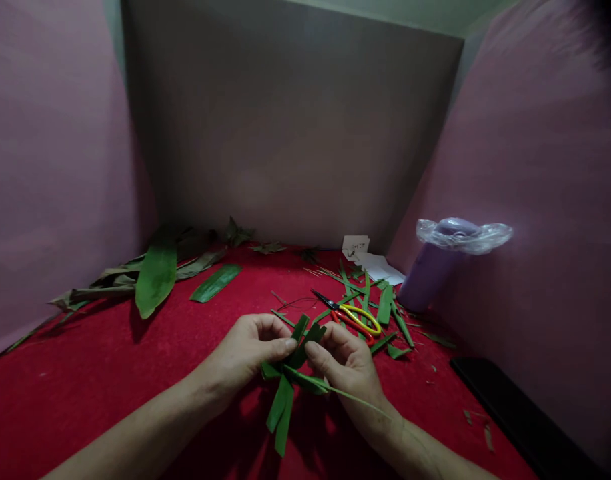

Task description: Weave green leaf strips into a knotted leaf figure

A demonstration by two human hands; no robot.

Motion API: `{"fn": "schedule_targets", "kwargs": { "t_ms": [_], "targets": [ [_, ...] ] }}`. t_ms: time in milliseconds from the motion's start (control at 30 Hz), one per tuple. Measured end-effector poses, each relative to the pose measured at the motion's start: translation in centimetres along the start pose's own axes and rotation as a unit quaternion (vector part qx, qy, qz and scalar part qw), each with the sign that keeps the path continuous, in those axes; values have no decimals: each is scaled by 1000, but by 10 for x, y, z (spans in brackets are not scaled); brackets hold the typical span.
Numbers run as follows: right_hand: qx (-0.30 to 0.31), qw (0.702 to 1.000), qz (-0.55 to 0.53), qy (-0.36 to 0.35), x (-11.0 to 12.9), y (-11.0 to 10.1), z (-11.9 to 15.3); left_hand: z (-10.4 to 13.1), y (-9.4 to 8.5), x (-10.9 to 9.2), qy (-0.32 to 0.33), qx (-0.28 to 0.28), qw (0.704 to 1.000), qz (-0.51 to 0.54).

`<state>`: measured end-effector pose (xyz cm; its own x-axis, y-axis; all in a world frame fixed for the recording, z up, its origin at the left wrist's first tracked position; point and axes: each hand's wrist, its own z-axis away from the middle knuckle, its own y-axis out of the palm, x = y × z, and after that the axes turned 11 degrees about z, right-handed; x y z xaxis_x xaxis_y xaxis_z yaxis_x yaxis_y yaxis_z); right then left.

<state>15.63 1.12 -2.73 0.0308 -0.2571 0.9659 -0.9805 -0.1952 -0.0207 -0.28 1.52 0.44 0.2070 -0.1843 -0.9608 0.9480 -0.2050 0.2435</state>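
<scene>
Between my hands is a piece made of folded green leaf strips (281, 403), with several ends sticking out up, down and to the right. My left hand (258, 350) pinches an upper strip on its left side between thumb and fingers. On the other side, my right hand (343, 360) pinches another upper strip, thumb against fingers. A thin green stem runs from the piece across my right wrist. Just beyond my right hand lie scissors (348, 315) with one yellow and one red handle, blades pointing to the upper left.
Cut leaf strips (385, 305) lie around the scissors on the red cloth (110, 393). A broad leaf (156, 277) and dried leaves are at the back left, a cut leaf piece (216, 283) nearby. White papers (378, 267), a purple container (428, 277) and a black flat object (515, 413) are at the right.
</scene>
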Motion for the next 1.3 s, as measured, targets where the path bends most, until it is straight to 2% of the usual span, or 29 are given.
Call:
{"fn": "schedule_targets", "kwargs": {
  "t_ms": [267, 467, 667, 800, 1000, 1300],
  "targets": [
    [-19, 1000, 5, -9, -3, 1, -2, 0, -2, 5, 12, 36, 999, -31],
    [-14, 1000, -3, -8, -7, 1, -2, 1, 5, 0, 10, 10, 998, -66],
    [-35, 999, 14, -3, -6, 1, -3, 2, 5, 0, 5, 15, 997, -75],
    [-29, 999, -3, 14, -5, 1, -2, 1, 2, 2, -5, 14, 999, -44],
    [-15, 997, -15, 80, -2, 3, 0, 1, -3, 3, 2, 7, 1000, 7],
    [-17, 998, -17, 62, -5, 3, -3, 2, 4, 0, -9, 12, 1000, -4]
  ]
}}
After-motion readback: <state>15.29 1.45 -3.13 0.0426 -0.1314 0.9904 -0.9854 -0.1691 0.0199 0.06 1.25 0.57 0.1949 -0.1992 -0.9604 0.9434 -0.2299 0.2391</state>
